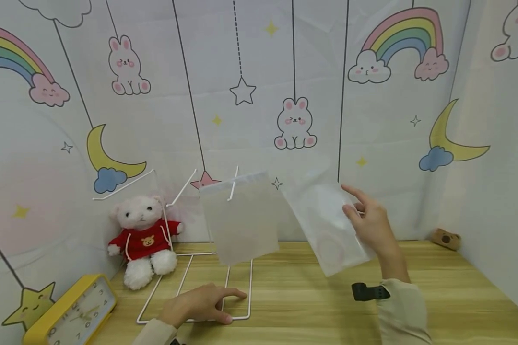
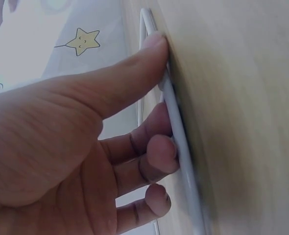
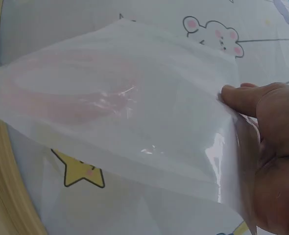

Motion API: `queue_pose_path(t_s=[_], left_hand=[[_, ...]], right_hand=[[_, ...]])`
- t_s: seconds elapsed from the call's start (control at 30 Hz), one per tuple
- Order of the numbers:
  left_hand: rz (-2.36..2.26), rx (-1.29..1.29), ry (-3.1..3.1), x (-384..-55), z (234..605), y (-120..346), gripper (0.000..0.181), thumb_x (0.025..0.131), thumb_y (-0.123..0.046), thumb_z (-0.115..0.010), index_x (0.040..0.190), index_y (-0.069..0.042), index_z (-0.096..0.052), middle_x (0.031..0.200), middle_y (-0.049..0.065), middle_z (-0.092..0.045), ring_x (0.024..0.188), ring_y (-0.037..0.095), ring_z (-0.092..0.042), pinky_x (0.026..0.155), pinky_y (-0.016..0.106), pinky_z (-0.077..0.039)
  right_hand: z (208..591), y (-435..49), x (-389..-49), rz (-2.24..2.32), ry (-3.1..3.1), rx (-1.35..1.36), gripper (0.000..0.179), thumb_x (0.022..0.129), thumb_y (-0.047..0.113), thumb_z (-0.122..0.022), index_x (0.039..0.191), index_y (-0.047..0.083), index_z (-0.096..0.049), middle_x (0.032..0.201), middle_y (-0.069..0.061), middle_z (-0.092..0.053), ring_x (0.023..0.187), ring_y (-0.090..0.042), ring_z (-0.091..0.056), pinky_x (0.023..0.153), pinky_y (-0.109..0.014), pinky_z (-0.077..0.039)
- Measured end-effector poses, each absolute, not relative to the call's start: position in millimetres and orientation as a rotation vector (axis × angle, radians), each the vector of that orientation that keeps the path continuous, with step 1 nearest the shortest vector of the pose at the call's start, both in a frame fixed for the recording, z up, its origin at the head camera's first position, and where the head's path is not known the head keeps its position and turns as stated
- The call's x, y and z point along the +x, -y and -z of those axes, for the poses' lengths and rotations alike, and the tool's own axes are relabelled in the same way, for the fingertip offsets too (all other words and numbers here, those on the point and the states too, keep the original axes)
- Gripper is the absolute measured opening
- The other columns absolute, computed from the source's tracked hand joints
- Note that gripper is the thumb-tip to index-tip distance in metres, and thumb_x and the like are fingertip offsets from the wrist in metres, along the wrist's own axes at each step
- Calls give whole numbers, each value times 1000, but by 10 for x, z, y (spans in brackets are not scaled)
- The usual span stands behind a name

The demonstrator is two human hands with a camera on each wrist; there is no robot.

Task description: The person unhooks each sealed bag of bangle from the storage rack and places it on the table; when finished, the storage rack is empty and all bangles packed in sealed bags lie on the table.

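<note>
R hand (image 1: 371, 223) pinches clear bag (image 1: 328, 225) by its side edge, thumb vs fingers — bag held up above table (image 1: 311, 306), faint pinkish shape showing at its lower part. L hand (image 1: 200, 303) grips front bar of white wire rack (image 1: 251, 285), thumb on bar. 2nd bag (image 1: 243, 220) hangs on rack prong — plush bear (image 1: 144, 239) & yellow clock (image 1: 75, 314) on L side.

The left hand (image 2: 78, 142) reaches in from the left edge, its thumb laid along a white rod (image 2: 184, 164) that runs just above a pale wood-grain surface (image 2: 252, 117). Three fingertips bend in close to the same rod, below the thumb. Behind, a white printed backdrop (image 2: 112, 29) shows a smiling yellow star (image 2: 83, 41); blurred fingers (image 2: 0, 11) enter at the upper left corner.
</note>
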State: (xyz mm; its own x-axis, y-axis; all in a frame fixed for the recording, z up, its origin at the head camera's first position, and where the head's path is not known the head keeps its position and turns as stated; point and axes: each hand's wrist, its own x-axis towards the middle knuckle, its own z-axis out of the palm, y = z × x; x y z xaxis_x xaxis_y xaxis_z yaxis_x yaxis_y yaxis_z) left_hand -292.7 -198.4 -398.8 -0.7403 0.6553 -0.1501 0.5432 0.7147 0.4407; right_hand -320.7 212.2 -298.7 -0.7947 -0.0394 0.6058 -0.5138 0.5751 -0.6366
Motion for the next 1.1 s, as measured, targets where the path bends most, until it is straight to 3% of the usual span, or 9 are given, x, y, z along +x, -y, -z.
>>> queue_pose_path(t_s=[0.13, 0.23, 0.33, 0.43, 0.5, 0.67, 0.73, 0.97, 1.1], left_hand=[[-529, 956, -2632, -2934, 3990, 1988, 51, 88, -26, -77, 136, -25, -60, 74, -11, -56, 65, 3, -49, 65, 25, -43], [-527, 962, -2631, -2939, 3990, 1992, 51, 88, -26, -77, 136, -25, -60, 75, -10, -55, 65, 3, -48, 65, 25, -43], [-534, 959, -2628, -2946, 3995, 1994, 51, 88, -25, -77, 136, -25, -60, 75, -10, -55, 65, 3, -48, 65, 25, -43], [-538, 962, -2627, -2952, 3999, 1993, 51, 88, -24, -77, 136, -24, -60, 75, -10, -55, 65, 3, -48, 65, 25, -43], [-540, 964, -2626, -2952, 4001, 1993, 51, 88, -24, -77, 136, -24, -60, 75, -10, -56, 65, 3, -48, 65, 25, -44], [-530, 975, -2633, -2945, 4003, 1992, 50, 88, -25, -77, 136, -24, -60, 74, -11, -56, 65, 2, -49, 66, 25, -44], [-526, 981, -2638, -2942, 4002, 1989, 51, 88, -25, -77, 136, -24, -60, 74, -11, -56, 65, 2, -49, 67, 25, -44], [-540, 977, -2631, -2935, 3994, 1987, 51, 88, -25, -77, 136, -24, -60, 74, -10, -56, 65, 2, -48, 65, 25, -44], [-542, 968, -2633, -2940, 4000, 1994, 50, 88, -26, -77, 136, -25, -60, 73, -11, -55, 64, 2, -48, 65, 25, -43]], right_hand=[[3037, -2072, -3253, -1145, 2318, 435, 50, 100, 7, -59, 148, 16, -49, 90, -19, -66, 59, -15, -51, 51, -29, -43], [3085, -2034, -3292, -1130, 2350, 436, 50, 99, 5, -59, 147, 15, -51, 111, -28, -65, 81, -27, -66, 61, -31, -48], [3131, -1992, -3336, -1144, 2400, 438, 50, 100, 6, -59, 148, 15, -50, 127, -33, -58, 96, -35, -66, 64, -32, -49], [3177, -1954, -3383, -1168, 2461, 424, 51, 100, 7, -58, 149, 17, -48, 128, -34, -57, 79, -31, -64, 57, -31, -47], [3209, -1935, -3409, -1175, 2494, 408, 51, 100, 7, -58, 149, 16, -48, 129, -34, -57, 76, -28, -60, 56, -30, -46], [3301, -1911, -3446, -1200, 2548, 375, 51, 101, 6, -58, 150, 13, -46, 139, -37, -47, 102, -34, -61, 62, -31, -48], [3341, -1908, -3461, -1233, 2564, 355, 51, 101, 6, -57, 150, 13, -46, 139, -37, -47, 100, -33, -61, 62, -32, -49], [3494, -1879, -3527, -1336, 2588, 284, 50, 101, 7, -57, 149, 12, -46, 117, -30, -63, 81, -25, -65, 65, -35, -54], [3570, -1835, -3557, -1383, 2590, 242, 50, 101, 7, -56, 150, 13, -45, 111, -25, -64, 78, -24, -65, 64, -36, -55]])
